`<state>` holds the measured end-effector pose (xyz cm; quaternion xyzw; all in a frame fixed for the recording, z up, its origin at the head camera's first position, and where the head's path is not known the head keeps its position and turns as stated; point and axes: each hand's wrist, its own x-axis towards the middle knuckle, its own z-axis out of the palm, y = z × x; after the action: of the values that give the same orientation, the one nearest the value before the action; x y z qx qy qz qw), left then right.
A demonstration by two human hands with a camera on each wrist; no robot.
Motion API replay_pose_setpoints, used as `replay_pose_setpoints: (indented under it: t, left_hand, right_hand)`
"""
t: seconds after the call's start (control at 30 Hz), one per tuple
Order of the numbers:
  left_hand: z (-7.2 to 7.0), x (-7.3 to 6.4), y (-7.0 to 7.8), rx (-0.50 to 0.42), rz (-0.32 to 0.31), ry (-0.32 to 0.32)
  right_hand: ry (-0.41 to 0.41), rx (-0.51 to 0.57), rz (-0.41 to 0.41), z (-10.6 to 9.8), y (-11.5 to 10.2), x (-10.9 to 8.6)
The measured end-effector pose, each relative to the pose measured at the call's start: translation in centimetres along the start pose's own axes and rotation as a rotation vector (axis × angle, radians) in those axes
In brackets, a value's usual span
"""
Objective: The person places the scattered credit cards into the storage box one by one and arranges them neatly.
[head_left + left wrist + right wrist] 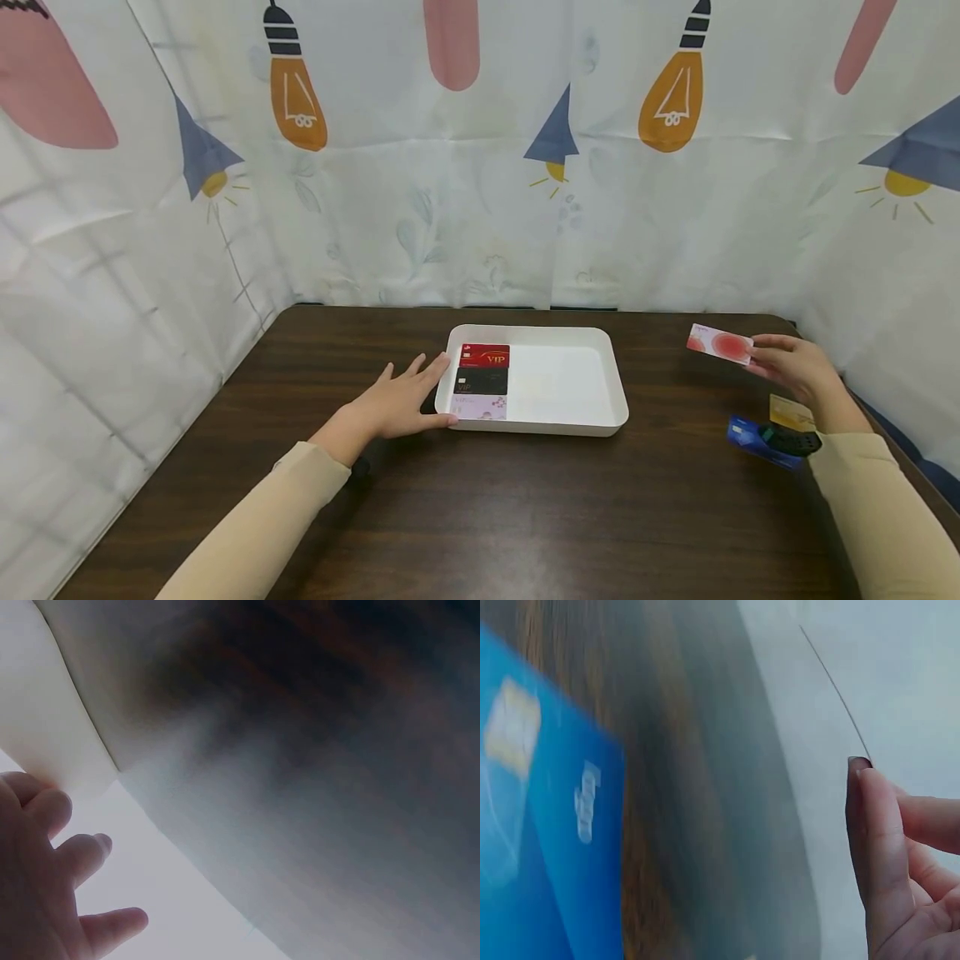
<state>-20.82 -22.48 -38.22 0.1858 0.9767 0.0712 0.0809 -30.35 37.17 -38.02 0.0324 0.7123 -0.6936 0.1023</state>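
Observation:
My right hand [797,367] pinches a pink card [718,343] by its right end, above the table's right side. In the right wrist view the card [836,691] shows edge-on as a thin line between thumb and fingers. My left hand [405,400] rests at the left rim of a white tray [566,375], fingers straight and spread; the left wrist view shows its fingertips [94,851] by the tray wall. Inside the tray, along its left side, a red VIP card [484,356], a black card [481,381] and a pale purple card [478,407] lie in a column.
A blue card [750,437] and a gold card [791,412] lie on the dark wooden table [540,517] beneath my right wrist, partly covered by the wrist camera [789,439]. A patterned white curtain [480,233] hangs behind the table.

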Motion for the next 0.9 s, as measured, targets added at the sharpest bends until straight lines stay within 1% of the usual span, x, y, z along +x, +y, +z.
replay_pose_setpoints:
  t: [0.2, 0.37, 0.47, 0.67, 0.9]
  left_hand:
    - [-0.1, 0.1, -0.1, -0.002, -0.009, 0.006]
    - [0.1, 0.2, -0.1, -0.003, -0.008, 0.001]
    - [0.1, 0.2, 0.0, -0.002, -0.006, -0.001]
    - [0.1, 0.2, 0.0, -0.004, -0.009, 0.005]
    - [0.1, 0.2, 0.0, -0.001, -0.009, 0.004]
  right_hand:
    - [-0.056, 0.053, -0.045, 1.7, -1.0, -0.5]
    - [-0.085, 0.038, -0.074, 2.4, -1.3, -0.5]
    - [-0.087, 0.017, -0.097, 3.1, -1.4, -0.5]
    - [-0.12, -0.033, -0.116, 5.1, -1.9, -0.6]
    - [-0.152, -0.027, -0.117, 7.4, -2.1, -0.7]
